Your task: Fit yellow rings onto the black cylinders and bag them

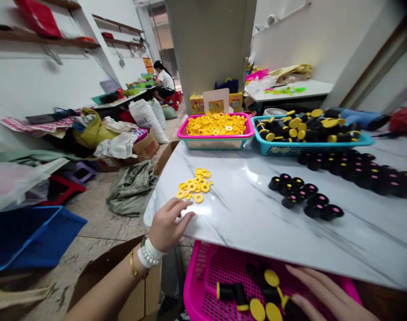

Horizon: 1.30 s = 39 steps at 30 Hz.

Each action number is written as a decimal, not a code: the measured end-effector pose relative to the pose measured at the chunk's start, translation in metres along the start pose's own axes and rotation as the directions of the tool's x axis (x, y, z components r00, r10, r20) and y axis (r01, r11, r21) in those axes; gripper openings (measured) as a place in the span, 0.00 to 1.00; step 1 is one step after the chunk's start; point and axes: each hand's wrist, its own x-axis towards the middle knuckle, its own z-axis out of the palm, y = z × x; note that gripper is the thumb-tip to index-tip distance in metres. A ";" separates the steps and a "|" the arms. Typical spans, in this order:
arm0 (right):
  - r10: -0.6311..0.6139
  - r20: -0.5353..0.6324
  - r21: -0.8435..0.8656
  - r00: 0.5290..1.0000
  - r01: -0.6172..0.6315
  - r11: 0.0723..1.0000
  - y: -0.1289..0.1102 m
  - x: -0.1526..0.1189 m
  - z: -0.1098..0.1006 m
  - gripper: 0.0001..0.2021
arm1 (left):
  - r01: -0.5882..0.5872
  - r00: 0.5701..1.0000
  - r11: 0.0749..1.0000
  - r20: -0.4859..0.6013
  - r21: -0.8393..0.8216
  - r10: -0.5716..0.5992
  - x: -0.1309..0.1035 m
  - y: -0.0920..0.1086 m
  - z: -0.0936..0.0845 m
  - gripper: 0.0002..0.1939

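My left hand (170,223) hovers at the near left edge of the marbled table, fingers apart and holding nothing. Just beyond its fingertips lies a loose pile of small yellow plastic rings (198,198). My right hand (324,290) is stretched out over a magenta basket (196,281) below the table edge. Inside the basket are several black cylindrical pieces with yellow round ends (257,309). One black piece (293,310) lies right under the right fingers; whether they touch it I cannot tell.
Black caps with pink or yellow centres (309,191) stand in groups on the table (237,223). Behind are a pink basket of yellow rings (220,125) and a blue basket of black-and-yellow pieces (284,149). A blue bin (32,240) sits left; a person (165,80) sits far back.
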 end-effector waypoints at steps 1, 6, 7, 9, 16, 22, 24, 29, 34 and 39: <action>-0.023 0.037 -0.010 0.999 0.024 1.000 -0.008 0.009 -0.008 0.23 | -0.020 1.000 0.997 0.024 0.070 0.019 0.008 -0.008 0.006 0.13; -0.026 0.180 0.165 0.983 -0.004 0.986 -0.048 0.047 -0.029 0.17 | -0.122 0.981 0.976 0.170 0.178 0.091 0.027 -0.021 0.036 0.13; -0.014 0.200 0.241 0.980 -0.036 0.970 -0.053 0.051 -0.030 0.16 | -0.133 0.977 0.979 0.185 0.153 0.104 0.028 -0.016 0.038 0.13; 0.059 0.246 0.417 0.967 -0.161 0.895 -0.058 0.056 -0.032 0.14 | -0.181 0.960 0.982 0.226 0.050 0.166 0.027 0.002 0.039 0.10; 0.364 0.485 0.846 0.795 -0.532 0.034 -0.047 0.084 -0.034 0.19 | -0.519 0.750 0.777 0.246 -0.356 0.614 0.037 0.109 0.054 0.07; 0.562 0.386 0.883 0.731 -0.469 0.004 -0.013 0.090 -0.047 0.14 | -0.346 0.808 0.741 0.218 -0.576 0.547 0.088 0.128 0.106 0.14; 0.647 0.335 0.894 0.685 -0.448 0.011 -0.002 0.083 -0.048 0.17 | -0.199 0.913 0.855 0.227 -0.478 0.339 0.107 0.127 0.127 0.19; 0.681 0.333 0.896 0.652 -0.445 -0.013 0.007 0.067 -0.046 0.19 | -0.022 0.938 0.972 0.331 -0.234 0.101 0.140 0.132 0.168 0.25; 0.612 0.397 0.868 0.684 -0.497 -0.008 0.003 0.065 -0.048 0.14 | -0.077 0.932 0.969 0.329 -0.235 0.154 0.136 0.135 0.168 0.12; 0.649 0.292 0.900 0.702 -0.432 0.062 0.006 0.073 -0.050 0.13 | -0.162 0.883 0.946 0.386 -0.282 0.266 0.098 0.130 0.135 0.09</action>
